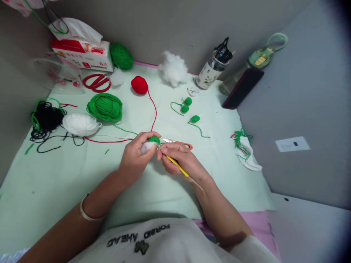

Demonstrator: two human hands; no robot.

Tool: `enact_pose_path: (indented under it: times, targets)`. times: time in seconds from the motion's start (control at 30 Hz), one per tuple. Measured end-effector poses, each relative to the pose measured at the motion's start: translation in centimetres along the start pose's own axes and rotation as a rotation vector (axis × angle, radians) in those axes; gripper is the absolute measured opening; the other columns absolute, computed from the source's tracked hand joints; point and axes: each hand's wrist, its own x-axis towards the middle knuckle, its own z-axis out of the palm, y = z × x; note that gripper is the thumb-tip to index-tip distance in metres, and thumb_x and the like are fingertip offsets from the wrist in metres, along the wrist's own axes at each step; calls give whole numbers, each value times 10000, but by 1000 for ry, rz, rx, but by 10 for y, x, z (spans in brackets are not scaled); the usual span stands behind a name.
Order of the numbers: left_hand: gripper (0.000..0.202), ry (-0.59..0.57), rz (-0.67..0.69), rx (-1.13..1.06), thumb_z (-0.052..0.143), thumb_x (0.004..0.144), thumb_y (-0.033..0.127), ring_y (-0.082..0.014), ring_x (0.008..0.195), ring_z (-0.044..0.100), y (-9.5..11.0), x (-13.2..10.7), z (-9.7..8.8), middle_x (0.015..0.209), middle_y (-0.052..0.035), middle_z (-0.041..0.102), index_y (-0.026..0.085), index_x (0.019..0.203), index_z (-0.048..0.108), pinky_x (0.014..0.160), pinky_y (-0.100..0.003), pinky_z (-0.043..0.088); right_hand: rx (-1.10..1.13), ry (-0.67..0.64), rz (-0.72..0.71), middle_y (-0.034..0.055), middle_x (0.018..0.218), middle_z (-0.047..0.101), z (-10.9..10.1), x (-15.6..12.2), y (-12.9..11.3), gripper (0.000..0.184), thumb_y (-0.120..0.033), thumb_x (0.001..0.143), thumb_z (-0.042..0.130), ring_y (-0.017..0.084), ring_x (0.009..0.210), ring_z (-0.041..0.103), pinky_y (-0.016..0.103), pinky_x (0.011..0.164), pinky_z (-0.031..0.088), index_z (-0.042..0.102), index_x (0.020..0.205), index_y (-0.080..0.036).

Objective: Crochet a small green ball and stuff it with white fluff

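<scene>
My left hand (138, 153) is closed around a small crocheted piece (154, 139), green on top with white below it. Between the fingers of my right hand (178, 157) is a crochet hook (177, 166) with a yellow grip, its metal tip against the piece. Just beyond my right hand lie scissors (181, 143) with orange handles, partly hidden by the fingers. Green, white and red strands run from the left toward my left hand. Small green crocheted balls (185, 109) with loose tails rest farther back, and a similar green piece (195, 119) lies nearer.
Green yarn (104, 107), white yarn (81, 124), tangled black yarn (48, 116) and a red ball (139, 85) lie left and centre. Behind are red-handled scissors (97, 83), a tissue box (82, 54), stuffing (173, 68), a pen jar (210, 73) and a phone (242, 87) against a bottle (261, 56).
</scene>
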Motion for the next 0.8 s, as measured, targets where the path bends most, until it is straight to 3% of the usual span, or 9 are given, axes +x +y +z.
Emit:
enact_pose_path:
  times: [0.17,0.33,0.47,0.57,0.63,0.7,0.8]
  targets:
    - [263,-16,146,121,620,899,231,-206,889,628,-9,-1,1,973,-39,682,212,1147,704,813,-292,474,113,-11,86,-124,406,324,-4,3,-6,215,-306,950,593,46,346,159,191,356,168,631,790,-166]
    - [269,-68,152,122,538,970,326,-224,853,605,-10,-3,2,896,-37,663,217,1163,690,810,-317,465,31,47,2,-123,415,320,0,3,-1,221,-321,970,538,63,361,158,223,375,172,616,817,-182]
    - [224,-112,92,87,513,954,303,-219,820,627,-5,-1,2,879,-29,689,218,1064,690,784,-308,470,-465,244,-183,-76,508,455,16,-8,7,238,-308,1005,475,91,464,328,248,484,248,551,804,-204]
    - [204,-118,93,77,514,925,274,-216,800,634,-1,0,1,897,-33,717,214,1006,691,780,-304,477,-851,292,-279,-78,566,381,25,-15,9,218,-279,1000,464,99,505,292,278,536,219,479,791,-223]
    - [196,-116,103,71,523,910,273,-223,830,643,-1,1,1,941,-41,736,217,988,694,803,-307,481,-929,290,-312,-84,571,341,26,-16,10,205,-263,979,490,96,499,243,292,543,187,463,780,-227]
    - [197,-116,116,66,531,909,289,-227,833,646,-2,2,0,943,-43,741,219,989,698,809,-310,485,-781,263,-281,-84,550,372,22,-11,9,197,-280,974,507,93,483,259,283,525,192,492,785,-223]
    - [206,-99,150,65,539,926,313,-231,873,643,-5,5,-1,962,-47,733,224,1000,709,846,-316,483,-246,110,-113,-108,451,363,13,-4,6,238,-353,989,484,85,402,228,253,445,193,558,814,-209]
